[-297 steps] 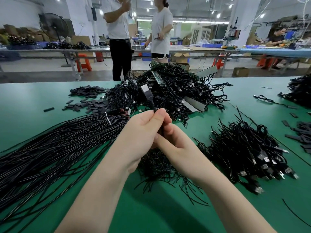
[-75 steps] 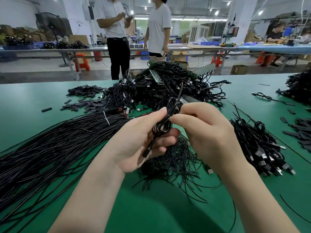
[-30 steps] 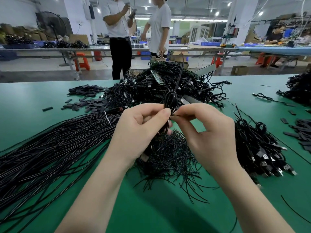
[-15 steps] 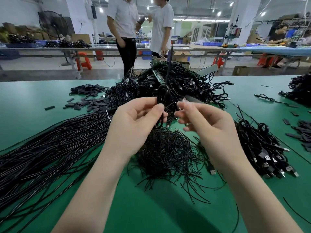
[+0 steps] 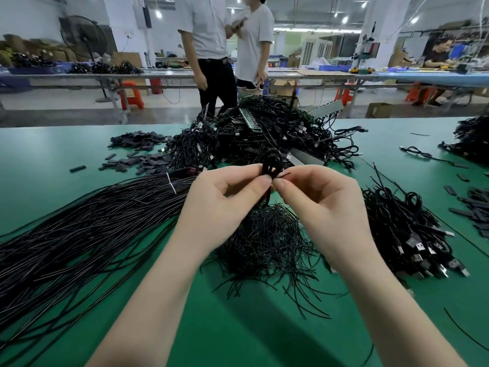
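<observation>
**Coil pinched, tie half done: the loose end is the weak spot**

The left hand (image 5: pixel 225 205) pinches a small black coil (image 5: pixel 272 160) of cable between thumb and forefinger, its other fingers curled beneath. The right hand (image 5: pixel 325 207) meets it fingertip to fingertip, thumb and forefinger closed on a thin tie (image 5: pixel 285 175) at the coil's waist; a short tip of the tie pokes out to the right. The coil stands above both hands, over the table (image 5: pixel 53 144), touching nothing else.

Directly below lies a tangle of spare ties (image 5: pixel 267 239). To the left runs a sheaf of long wires (image 5: pixel 92 229); to the right, bound bundles (image 5: pixel 407 234) with their plugs showing. Beyond the hands sits a big heap (image 5: pixel 264 133) of cables.

The likely failures:

- The tie is thin and held only at the fingertips. If it slips, the twist probably unwinds.
- If the left pinch eases, the springy loops may open and the cable would need rewinding.
- Too few turns would leave a bundle that loosens in the pile.
- Twisting too hard could snap the tie or bite into the cable.
- A dropped tie would vanish among the black spares underneath.
</observation>
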Demonstrator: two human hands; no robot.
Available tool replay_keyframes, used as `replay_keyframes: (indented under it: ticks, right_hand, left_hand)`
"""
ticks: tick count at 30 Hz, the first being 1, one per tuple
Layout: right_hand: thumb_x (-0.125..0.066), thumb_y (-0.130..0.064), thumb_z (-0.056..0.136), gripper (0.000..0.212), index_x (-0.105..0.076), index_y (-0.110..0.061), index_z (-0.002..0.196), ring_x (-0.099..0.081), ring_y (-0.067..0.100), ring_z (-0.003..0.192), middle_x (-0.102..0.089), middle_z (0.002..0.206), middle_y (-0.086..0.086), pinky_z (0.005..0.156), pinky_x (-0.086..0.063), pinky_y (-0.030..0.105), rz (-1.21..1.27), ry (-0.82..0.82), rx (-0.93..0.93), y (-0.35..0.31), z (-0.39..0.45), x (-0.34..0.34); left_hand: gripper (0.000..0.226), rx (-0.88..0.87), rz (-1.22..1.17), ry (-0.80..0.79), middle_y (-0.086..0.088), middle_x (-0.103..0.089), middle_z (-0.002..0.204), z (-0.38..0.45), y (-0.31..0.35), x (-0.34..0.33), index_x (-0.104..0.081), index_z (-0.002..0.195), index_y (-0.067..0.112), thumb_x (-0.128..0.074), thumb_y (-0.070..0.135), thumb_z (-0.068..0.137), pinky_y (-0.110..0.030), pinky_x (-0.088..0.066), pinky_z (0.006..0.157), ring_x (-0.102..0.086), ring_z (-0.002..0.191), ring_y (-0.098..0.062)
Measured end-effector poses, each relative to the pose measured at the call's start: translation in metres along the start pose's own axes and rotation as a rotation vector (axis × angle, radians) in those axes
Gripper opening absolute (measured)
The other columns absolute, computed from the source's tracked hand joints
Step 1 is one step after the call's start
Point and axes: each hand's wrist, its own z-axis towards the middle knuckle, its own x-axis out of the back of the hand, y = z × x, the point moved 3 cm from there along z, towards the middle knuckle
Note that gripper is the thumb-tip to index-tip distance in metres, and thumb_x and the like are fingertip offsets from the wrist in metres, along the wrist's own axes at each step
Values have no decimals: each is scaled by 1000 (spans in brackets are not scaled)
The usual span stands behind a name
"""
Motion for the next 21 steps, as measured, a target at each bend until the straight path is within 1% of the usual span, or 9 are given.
replay_keyframes:
  ticks: [3, 6, 8, 10, 12, 15, 17, 19, 21]
  right_hand:
    - [-70, -1, 85, 11, -73, -11, 87, -63, 8, 76, -70, 80, -6, 75, -48, 16, -354, 91, 387, -3, -4, -5]
    - [-59, 7, 90, 14, -73, 5, 87, -59, 25, 83, -69, 85, 13, 84, -47, 27, -679, 133, 840, 2, -12, -6]
    - [-59, 5, 91, 14, -73, 5, 89, -59, 26, 84, -69, 86, 14, 85, -47, 28, -686, 124, 860, 10, -10, -5]
    - [-66, -2, 89, 10, -74, -4, 94, -63, 17, 86, -71, 89, 4, 82, -49, 23, -564, 76, 633, 18, -6, -5]
    - [-65, -13, 92, 13, -75, -20, 96, -66, 5, 83, -73, 87, -10, 76, -51, 18, -279, 13, 227, 24, -1, -5]
    - [-65, -24, 92, 18, -79, -20, 81, -65, 5, 68, -74, 75, -2, 62, -51, 18, 135, -59, -292, 38, 1, -9]
    - [-70, -22, 88, 15, -79, -19, 78, -63, 5, 65, -72, 72, 0, 61, -51, 18, 257, -103, -425, 43, 0, -10]
    - [-74, -20, 82, 9, -79, -14, 78, -63, 6, 64, -71, 72, 0, 61, -52, 18, 367, -129, -513, 45, -3, -10]
    - [-77, -24, 72, 18, -77, -11, 83, -64, 8, 64, -71, 73, 1, 61, -53, 18, 460, -165, -622, 47, -9, -11]
  left_hand:
    - [21, 150, -120, 23, 3, -74, 75, -1, -4, -5, -80, 78, 25, -65, 18, 92, -32, -58, 73, -69, 71, -14]
    - [32, 508, -408, -70, 3, -65, 60, -3, -12, -12, -74, 58, 23, -66, 20, 89, -20, -51, 50, -58, 48, -7]
    - [33, 584, -453, -72, 3, -65, 60, -4, -17, -15, -74, 57, 23, -65, 20, 89, -20, -49, 50, -57, 47, -6]
    - [31, 470, -344, 7, 3, -69, 66, -1, -21, -15, -76, 63, 25, -64, 21, 91, -20, -51, 56, -63, 57, -8]
    - [24, 324, -187, 95, 5, -75, 76, 1, -23, -11, -77, 73, 29, -64, 21, 92, -16, -52, 62, -69, 71, -6]
    - [10, 160, 90, 155, 14, -73, 83, 1, -28, -5, -74, 98, 26, -67, 24, 91, -7, -47, 72, -65, 79, 9]
    - [20, 115, 189, 144, 25, -65, 89, -1, -32, -6, -73, 109, 20, -68, 24, 90, 0, -41, 72, -59, 80, 19]
    - [26, 115, 205, 115, 25, -63, 94, -3, -35, -7, -72, 114, 17, -69, 24, 90, 1, -42, 75, -58, 83, 21]
    - [28, 128, 199, 92, 26, -62, 94, -8, -39, -9, -71, 116, 15, -69, 23, 90, 1, -42, 78, -57, 84, 23]
